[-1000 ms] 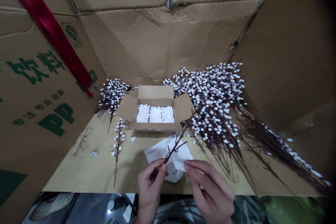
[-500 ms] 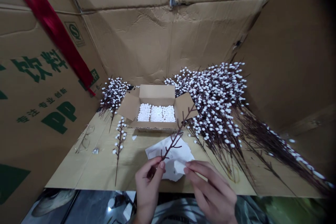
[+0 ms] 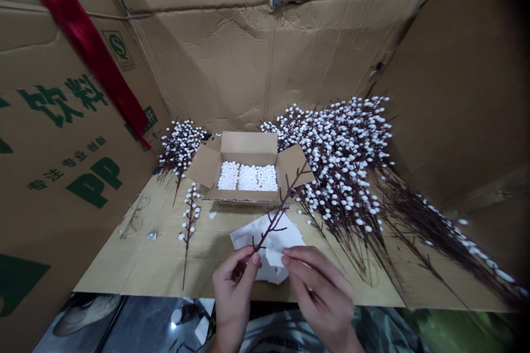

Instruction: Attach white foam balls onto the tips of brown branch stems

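On the left cardboard wall (image 3: 47, 146), large green characters (image 3: 64, 100) are reading 饮料, a smaller line (image 3: 67, 162) below is spelling 专注 专业 创新, and bold green letters (image 3: 95, 181) are showing PP. A framed sign (image 3: 118, 50) above is displaying an S-like mark. A red ribbon (image 3: 89, 44) is partly covering a green label (image 3: 150, 115). Lettering (image 3: 285, 346) at the bottom edge is appearing too blurred to read.

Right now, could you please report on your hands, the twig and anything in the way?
Left hand pinching the bare twig. Right hand pinching a small white piece. No obstacle seen; white paper below, open box beyond.
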A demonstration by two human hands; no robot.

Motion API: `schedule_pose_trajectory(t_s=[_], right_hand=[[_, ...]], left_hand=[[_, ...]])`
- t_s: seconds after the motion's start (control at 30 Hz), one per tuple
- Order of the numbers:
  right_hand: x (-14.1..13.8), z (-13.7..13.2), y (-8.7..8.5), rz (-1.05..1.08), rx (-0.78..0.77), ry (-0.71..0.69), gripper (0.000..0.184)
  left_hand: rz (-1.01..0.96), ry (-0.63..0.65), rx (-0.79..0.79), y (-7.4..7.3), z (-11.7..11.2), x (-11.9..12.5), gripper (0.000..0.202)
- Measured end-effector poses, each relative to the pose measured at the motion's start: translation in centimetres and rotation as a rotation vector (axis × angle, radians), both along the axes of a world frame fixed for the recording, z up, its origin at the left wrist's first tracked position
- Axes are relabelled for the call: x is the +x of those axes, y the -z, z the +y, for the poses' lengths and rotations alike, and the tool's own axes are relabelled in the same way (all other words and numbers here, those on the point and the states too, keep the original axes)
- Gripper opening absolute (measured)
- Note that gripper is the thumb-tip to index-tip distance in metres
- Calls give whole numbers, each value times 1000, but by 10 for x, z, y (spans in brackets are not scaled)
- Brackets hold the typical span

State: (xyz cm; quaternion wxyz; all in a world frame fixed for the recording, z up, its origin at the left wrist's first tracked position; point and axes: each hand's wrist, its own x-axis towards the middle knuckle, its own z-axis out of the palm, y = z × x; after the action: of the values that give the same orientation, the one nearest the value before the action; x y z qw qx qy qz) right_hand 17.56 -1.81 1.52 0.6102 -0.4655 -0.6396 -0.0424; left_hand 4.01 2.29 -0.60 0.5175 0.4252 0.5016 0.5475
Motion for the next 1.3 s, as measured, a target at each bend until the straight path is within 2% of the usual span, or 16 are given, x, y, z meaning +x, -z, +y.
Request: schedule_pose_trajectory(t_s=[0.3, 0.57, 0.8, 1.0, 1.17, 1.3], right_hand=[[-4, 0, -4, 223, -93, 66, 27], [-13, 0, -3, 220, -77, -26, 31], [-14, 3, -1, 236, -79, 35, 30], [-16, 1, 0, 226, -74, -38, 31], [-7, -3, 8, 379, -136, 68, 24], [-3, 7, 14, 552, -241, 108, 13]], left_hand=[[-23, -43, -60, -2, 1, 1, 30], [-70, -16, -67, 4, -1, 0, 31], [-76, -7, -75, 4, -2, 0, 32], [-142, 10, -119, 6, -3, 0, 37], [-224, 97, -147, 6, -4, 1, 41], [-239, 122, -130, 5, -4, 3, 42]])
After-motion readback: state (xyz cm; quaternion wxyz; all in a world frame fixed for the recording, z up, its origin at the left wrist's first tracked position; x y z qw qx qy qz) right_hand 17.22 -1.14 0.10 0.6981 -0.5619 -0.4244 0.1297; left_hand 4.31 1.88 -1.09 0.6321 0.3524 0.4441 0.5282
